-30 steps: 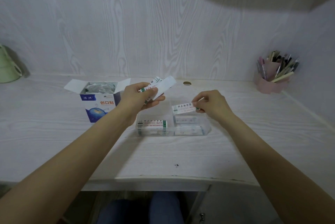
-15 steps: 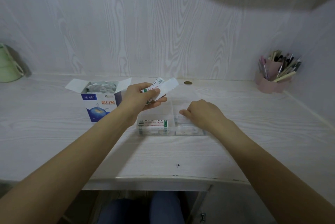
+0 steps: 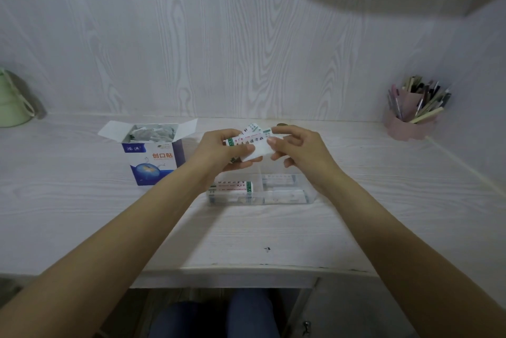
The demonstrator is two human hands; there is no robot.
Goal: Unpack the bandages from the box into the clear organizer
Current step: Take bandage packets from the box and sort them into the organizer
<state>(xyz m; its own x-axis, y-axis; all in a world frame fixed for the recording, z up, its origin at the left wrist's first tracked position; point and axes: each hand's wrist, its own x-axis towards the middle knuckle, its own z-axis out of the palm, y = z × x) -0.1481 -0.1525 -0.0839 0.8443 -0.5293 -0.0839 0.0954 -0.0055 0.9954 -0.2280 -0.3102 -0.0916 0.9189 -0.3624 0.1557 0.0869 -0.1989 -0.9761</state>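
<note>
1. clear plastic organizer (image 3: 309, 196) sits on the white wood-grain desk (image 3: 82, 214) in front of you, just below your hands; its left compartment holds a stack of wrapped bandages with green ends (image 3: 232, 187), and its right compartments hold more pale packets (image 3: 284, 194), blurred through the wall.
2. blue and white bandage box (image 3: 153, 158) stands on the desk to the left of the organizer, close to it, flaps open, with loose pale wrappers heaped inside (image 3: 150, 132).
3. pink pen holder (image 3: 408, 124) at the far right is full of pens, and a green container (image 3: 12, 107) sits at the far left edge.
4. your left hand (image 3: 219, 151) holds a small fan of bandage strips (image 3: 250, 143) above the back of the organizer, fingers curled under them and thumb pressed on top.
5. your right hand (image 3: 298, 150) meets the same fan from the right, thumb and forefinger pinching the end of one strip, the other fingers loosely bent below.
6. both forearms reach in from the near edge and angle toward each other, hands almost touching over the organizer's far side.
</note>
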